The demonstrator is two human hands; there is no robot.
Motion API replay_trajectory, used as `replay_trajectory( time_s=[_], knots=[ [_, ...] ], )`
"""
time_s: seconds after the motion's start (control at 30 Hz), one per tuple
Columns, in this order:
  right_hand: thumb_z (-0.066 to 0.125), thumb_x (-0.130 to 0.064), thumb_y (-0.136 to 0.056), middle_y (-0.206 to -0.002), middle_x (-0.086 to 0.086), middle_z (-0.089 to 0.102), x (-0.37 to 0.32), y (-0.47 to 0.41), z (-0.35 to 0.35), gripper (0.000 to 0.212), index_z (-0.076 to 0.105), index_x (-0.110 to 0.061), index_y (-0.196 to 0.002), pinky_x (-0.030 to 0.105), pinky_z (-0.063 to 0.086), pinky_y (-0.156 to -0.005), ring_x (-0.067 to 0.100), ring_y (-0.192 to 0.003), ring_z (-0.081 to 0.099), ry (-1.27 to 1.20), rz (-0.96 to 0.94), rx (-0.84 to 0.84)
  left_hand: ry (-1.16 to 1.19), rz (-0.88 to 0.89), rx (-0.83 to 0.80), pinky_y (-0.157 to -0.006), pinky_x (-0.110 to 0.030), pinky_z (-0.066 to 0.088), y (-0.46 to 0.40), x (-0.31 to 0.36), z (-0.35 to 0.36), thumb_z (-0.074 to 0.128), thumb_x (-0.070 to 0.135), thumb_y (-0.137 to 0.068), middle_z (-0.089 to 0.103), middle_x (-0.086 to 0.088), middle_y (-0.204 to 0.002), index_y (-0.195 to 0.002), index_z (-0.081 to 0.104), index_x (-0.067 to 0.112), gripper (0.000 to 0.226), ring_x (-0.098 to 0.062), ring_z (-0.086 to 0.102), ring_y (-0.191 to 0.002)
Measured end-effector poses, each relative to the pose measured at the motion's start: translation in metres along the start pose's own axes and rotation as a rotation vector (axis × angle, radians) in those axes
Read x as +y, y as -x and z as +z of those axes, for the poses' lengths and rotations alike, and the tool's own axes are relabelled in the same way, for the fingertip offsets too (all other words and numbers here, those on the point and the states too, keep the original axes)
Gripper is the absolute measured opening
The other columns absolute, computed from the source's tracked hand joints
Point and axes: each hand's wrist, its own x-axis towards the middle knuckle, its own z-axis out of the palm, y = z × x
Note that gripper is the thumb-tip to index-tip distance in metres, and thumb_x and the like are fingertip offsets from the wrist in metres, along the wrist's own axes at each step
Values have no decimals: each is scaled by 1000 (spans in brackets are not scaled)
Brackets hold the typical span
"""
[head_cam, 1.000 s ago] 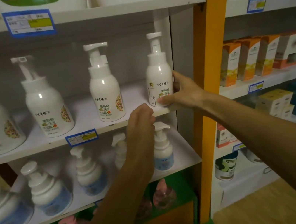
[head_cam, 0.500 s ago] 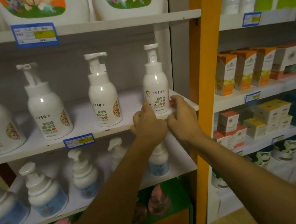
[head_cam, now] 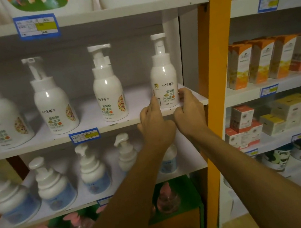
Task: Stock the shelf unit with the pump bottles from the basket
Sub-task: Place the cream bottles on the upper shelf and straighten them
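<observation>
A white pump bottle (head_cam: 163, 76) with a green and orange label stands upright at the right end of the middle shelf (head_cam: 91, 121). My left hand (head_cam: 154, 125) grips its lower left side with fingertips. My right hand (head_cam: 189, 110) grips its lower right side. Three more white pump bottles of the same kind stand to its left, the nearest one (head_cam: 107, 87) about a bottle's width away. The basket is out of view.
The shelf below holds several white and blue pump bottles (head_cam: 91, 168). Pink bottles (head_cam: 167, 198) sit in a green tray at the bottom. An orange post (head_cam: 214, 60) borders the unit on the right, with boxed goods (head_cam: 259, 61) beyond it.
My left hand rose from below the shelf edge to the bottle's base, and my right hand shifted from the bottle's side to its lower front. The bottle stays at the shelf's right end.
</observation>
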Motion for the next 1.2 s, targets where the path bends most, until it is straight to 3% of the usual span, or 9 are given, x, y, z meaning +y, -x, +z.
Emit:
replay_trajectory(
  time_s=[0.4, 0.5, 0.57, 0.63, 0.77, 0.87, 0.93, 1.03, 1.2],
  knots=[
    [69, -20, -84, -129, 6, 57, 2, 1, 4, 49, 46, -18, -127, 46, 49, -95, 26, -118, 56, 11, 14, 1, 10, 32, -18, -110, -40, 19, 0, -3, -1, 50, -2, -76, 43, -1, -135, -145, 23, 27, 80, -19, 26, -133],
    [65, -10, -86, -133, 8, 53, 1, 1, 0, 52, 41, -16, -131, 42, 48, -98, 26, -123, 51, -36, 14, -50, 137, 51, -21, -110, -38, 30, 3, -5, -8, 48, -4, -78, 45, -3, -133, -143, 28, 25, 74, -22, 35, -130],
    [56, -2, -88, -138, 9, 47, -3, 7, -4, 54, 35, -12, -137, 40, 47, -99, 26, -127, 47, -67, 33, -34, 198, 103, 117, -105, -28, 35, 12, -14, -16, 46, -6, -82, 49, -6, -132, -139, 38, 17, 62, -21, 44, -125],
    [50, -1, -90, -139, 9, 46, -10, 23, -2, 50, 36, -10, -138, 37, 47, -101, 23, -127, 46, -61, -22, 81, 171, 245, 361, -103, -34, 43, 23, -30, -26, 44, -5, -83, 57, -8, -123, -125, 51, 10, 46, -19, 51, -114],
    [47, 0, -88, -119, 11, 60, -36, 55, 25, 36, 50, -5, -124, 18, 43, -98, 16, -113, 54, -47, -380, 154, -1, 280, 678, -86, -36, 49, 22, -63, -65, 49, 5, -81, 61, -10, -108, -109, 57, 6, 29, -20, 55, -99],
    [47, -4, -86, -117, 10, 60, -59, 55, 49, 39, 49, -4, -125, 2, 39, -88, 10, -107, 53, -88, -422, -24, -108, 128, 569, -98, -36, 40, 14, -74, -95, 54, 11, -83, 59, -10, -119, -123, 51, 9, 40, -26, 53, -111],
    [50, -6, -86, -125, 10, 58, -66, 46, 60, 43, 46, -6, -129, 14, 45, -93, 15, -113, 54, -57, -357, -129, -200, 23, 415, -102, -44, 40, 5, -76, -108, 56, 17, -84, 58, -10, -123, -130, 44, 11, 48, -29, 51, -115],
    [55, -13, -84, -126, 10, 60, -64, 33, 73, 48, 42, -12, -131, 45, 52, -92, 27, -113, 58, 86, -275, -261, -359, -7, 204, -99, -45, 41, -8, -79, -117, 56, 27, -84, 63, -10, -107, -105, 45, 14, 27, -29, 57, -101],
    [54, -19, -85, -124, 7, 60, -54, 32, 77, 45, 46, -13, -128, 41, 48, -96, 23, -111, 54, 201, -260, -280, -480, 146, 80, -113, -42, 27, -14, -89, -112, 58, 30, -83, 62, -1, -120, -119, 48, 17, 40, -22, 54, -113]
  ],
)
